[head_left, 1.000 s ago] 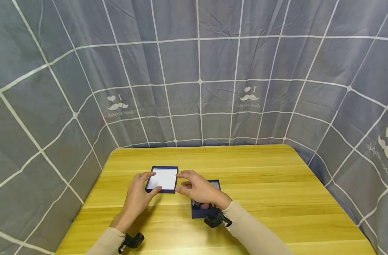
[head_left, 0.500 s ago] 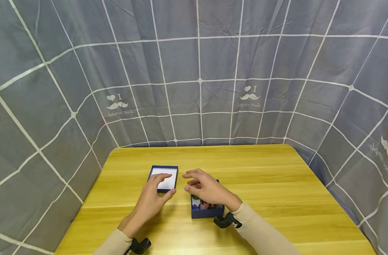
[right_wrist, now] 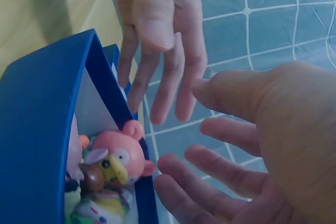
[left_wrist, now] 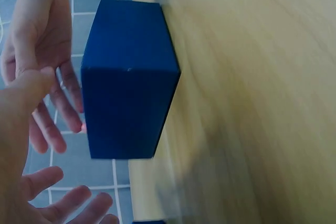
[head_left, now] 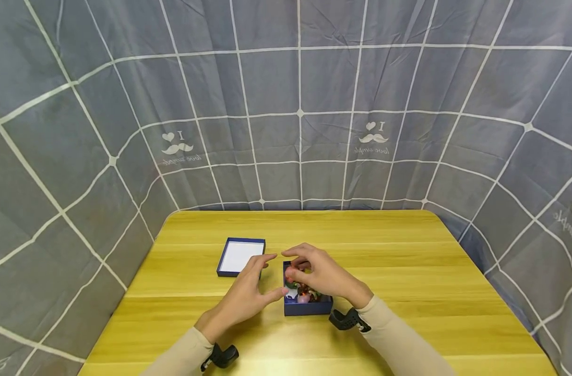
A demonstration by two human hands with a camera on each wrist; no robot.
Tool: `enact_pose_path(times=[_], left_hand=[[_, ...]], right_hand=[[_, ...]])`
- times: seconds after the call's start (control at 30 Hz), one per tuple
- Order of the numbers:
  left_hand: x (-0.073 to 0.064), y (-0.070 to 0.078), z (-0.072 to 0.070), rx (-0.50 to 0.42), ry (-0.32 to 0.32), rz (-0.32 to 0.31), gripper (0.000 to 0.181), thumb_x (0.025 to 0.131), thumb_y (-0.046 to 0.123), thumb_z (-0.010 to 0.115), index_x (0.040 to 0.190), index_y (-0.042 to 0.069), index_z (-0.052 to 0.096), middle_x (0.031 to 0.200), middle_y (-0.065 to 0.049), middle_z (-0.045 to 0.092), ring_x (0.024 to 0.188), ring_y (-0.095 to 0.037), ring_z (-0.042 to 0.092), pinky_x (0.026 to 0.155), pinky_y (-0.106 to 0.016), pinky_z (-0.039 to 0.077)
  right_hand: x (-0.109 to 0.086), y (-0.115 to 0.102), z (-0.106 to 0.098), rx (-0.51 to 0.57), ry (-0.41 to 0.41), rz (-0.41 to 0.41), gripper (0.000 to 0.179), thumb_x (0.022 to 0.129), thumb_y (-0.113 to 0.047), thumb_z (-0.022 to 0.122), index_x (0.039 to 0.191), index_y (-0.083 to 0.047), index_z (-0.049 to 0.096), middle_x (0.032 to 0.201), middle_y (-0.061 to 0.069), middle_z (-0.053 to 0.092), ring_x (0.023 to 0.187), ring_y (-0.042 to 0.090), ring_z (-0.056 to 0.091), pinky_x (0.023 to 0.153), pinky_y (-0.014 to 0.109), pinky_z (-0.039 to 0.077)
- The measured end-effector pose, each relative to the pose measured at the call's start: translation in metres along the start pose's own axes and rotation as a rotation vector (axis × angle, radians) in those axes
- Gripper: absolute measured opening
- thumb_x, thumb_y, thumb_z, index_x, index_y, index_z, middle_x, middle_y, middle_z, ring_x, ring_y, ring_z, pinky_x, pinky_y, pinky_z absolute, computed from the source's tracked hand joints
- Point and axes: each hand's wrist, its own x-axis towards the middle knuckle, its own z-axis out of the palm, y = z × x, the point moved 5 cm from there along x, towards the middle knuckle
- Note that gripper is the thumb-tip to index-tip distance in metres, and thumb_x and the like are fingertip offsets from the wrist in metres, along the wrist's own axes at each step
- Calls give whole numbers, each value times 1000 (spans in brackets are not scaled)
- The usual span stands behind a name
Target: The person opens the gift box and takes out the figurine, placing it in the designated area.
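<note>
A dark blue box (head_left: 307, 309) stands on the table, holding several small colourful toy figures. One figure (right_wrist: 115, 149) in it has a round pink head with big white eyes, seen in the right wrist view. My left hand (head_left: 248, 298) hovers at the box's left side, fingers apart and nothing in them. Over the box's far part is my right hand (head_left: 332, 272), its fingers loosely bent and holding nothing; it hides some of the figures. In the left wrist view only the outer walls of the box (left_wrist: 131, 77) show, with both hands beside it.
A shallow blue lid (head_left: 239, 257) with a white inside lies to the left of the box, partly behind my left hand. The wooden table (head_left: 398, 292) ends at a grey curtain (head_left: 323, 141) with white grid lines.
My left hand has moved right, from over the lid to beside the box. My right hand has drawn back rightward over the box, and more of the figures show.
</note>
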Motion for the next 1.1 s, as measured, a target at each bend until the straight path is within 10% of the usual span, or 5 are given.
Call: enact_pose_path(times=[0.37, 1.1], left_hand=[[4, 3, 22, -1, -121, -12, 116, 96, 68, 90, 184, 19, 33, 182, -17, 44, 161, -45, 58, 126, -72, 53], [3, -1, 32, -4, -134, 0, 118, 95, 71, 91, 181, 10, 38, 179, -18, 48, 164, -41, 55, 130, -68, 51]], right_hand=[[-3, 2, -9, -148, 19, -41, 48, 113, -20, 81, 158, -7, 70, 154, 18, 70, 128, 39, 79, 106, 58, 69], [3, 4, -2, -399, -31, -17, 47, 106, -18, 88, 151, -8, 76, 144, 12, 72, 121, 27, 76, 99, 40, 67]])
